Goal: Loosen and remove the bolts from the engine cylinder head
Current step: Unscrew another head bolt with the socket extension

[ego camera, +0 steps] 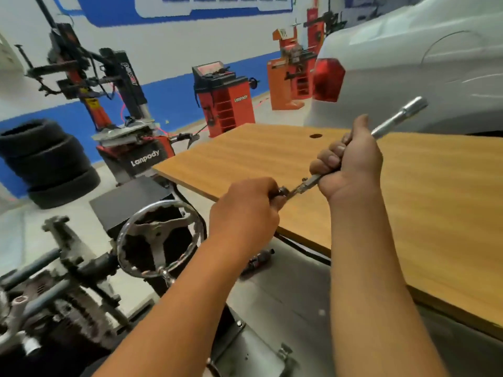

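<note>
1. The right hand [351,164] was wrapped tight round the shaft of a long silver socket extension [392,123], thumb up, with the socket end pointing up and away to the right.
2. The left hand [250,210] was curled round a small dark piece at the extension's lower end [283,192]; what that piece was could not be told.
3. Both hands were held up in the air, close together, above the near edge of the wooden counter [408,213].
4. The engine [62,295] sat low at the left, well apart from both hands, grimy, with grey bars across it; whether any bolts were still in it could not be made out.
5. A chrome handwheel [160,238] stood just beside the engine, below the left hand.
6. A small dark bottle [258,261] lay on the grey surface under the left forearm.
7. Behind: stacked tyres [46,161], a tyre changer [130,148], a red wheel balancer [226,96] and a white car [408,63].
</note>
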